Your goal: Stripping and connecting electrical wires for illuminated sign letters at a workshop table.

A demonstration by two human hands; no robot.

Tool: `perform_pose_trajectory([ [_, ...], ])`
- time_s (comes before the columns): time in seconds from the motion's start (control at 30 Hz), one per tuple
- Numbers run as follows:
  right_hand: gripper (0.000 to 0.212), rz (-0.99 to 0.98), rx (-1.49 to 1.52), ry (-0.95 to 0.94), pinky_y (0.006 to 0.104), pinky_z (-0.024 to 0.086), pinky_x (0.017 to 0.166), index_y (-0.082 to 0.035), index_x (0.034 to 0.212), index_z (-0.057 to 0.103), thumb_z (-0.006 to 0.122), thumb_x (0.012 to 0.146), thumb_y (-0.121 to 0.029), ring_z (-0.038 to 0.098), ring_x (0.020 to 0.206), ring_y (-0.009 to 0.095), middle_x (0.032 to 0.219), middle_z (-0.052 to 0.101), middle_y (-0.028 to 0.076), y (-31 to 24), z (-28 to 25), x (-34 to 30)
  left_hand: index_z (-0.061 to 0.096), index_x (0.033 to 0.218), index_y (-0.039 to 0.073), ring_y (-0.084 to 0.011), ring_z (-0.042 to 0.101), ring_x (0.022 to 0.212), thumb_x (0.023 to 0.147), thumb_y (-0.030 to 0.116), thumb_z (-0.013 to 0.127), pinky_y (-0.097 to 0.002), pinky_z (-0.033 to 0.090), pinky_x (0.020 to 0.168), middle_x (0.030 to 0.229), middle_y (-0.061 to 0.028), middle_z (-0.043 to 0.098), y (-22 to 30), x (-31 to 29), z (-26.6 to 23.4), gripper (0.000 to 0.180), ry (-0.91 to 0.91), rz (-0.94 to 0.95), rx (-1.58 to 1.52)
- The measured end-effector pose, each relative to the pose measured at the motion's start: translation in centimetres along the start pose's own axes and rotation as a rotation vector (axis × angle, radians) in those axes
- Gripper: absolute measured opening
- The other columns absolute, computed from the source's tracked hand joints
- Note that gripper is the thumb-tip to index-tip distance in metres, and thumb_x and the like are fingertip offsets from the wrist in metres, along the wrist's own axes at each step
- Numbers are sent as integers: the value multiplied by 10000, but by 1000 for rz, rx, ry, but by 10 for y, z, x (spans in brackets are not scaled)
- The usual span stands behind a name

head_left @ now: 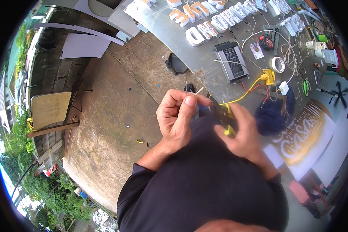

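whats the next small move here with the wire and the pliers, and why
Probably close the yellow-handled pliers on the thin pale wire near its free end. The left hand pinches that wire between thumb and forefinger, tip sticking up, while the right hand has the tool's jaws right beside it. Whether the jaws already bite the wire is not visible.

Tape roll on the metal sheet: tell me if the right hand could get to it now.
Probably not at once: the right hand grips yellow-handled pliers. The tape roll lies uncovered beyond it.

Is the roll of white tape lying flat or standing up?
Lying flat: the white tape roll shows its round hole facing up on the grey metal table.
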State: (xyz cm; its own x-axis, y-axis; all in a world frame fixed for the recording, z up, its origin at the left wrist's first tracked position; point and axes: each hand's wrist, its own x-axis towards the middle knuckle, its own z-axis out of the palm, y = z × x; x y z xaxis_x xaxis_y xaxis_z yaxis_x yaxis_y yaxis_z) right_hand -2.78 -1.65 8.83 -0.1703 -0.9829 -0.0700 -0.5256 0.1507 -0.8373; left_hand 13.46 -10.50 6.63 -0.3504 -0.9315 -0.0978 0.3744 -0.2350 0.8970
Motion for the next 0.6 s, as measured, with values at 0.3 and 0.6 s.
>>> perform_pose_trajectory([
  [0.3, 379, 113, -4, 16, 428, 479, 655, -28, 1021, 570, 771, 707, -96, 607, 751, 344, 847, 608, 141, -3, 0, -1, 616, 934, 4, -63, 461, 706, 996, 87, 582, -214, 390, 668, 1066, -172, 658, -1, -4, 3, 109, -38, 13, 16],
  [0.6, 462, 60, -37, 26, 427, 472, 643, -30, 1027, 566, 770, 615, -76, 586, 739, 345, 821, 587, 128, -3, -1, -2, 636, 907, -34, -212, 659, 1016, 944, -11, 621, -340, 529, 891, 1099, -167, 659, -8, -5, -9, 47, -125, 74, -60],
])
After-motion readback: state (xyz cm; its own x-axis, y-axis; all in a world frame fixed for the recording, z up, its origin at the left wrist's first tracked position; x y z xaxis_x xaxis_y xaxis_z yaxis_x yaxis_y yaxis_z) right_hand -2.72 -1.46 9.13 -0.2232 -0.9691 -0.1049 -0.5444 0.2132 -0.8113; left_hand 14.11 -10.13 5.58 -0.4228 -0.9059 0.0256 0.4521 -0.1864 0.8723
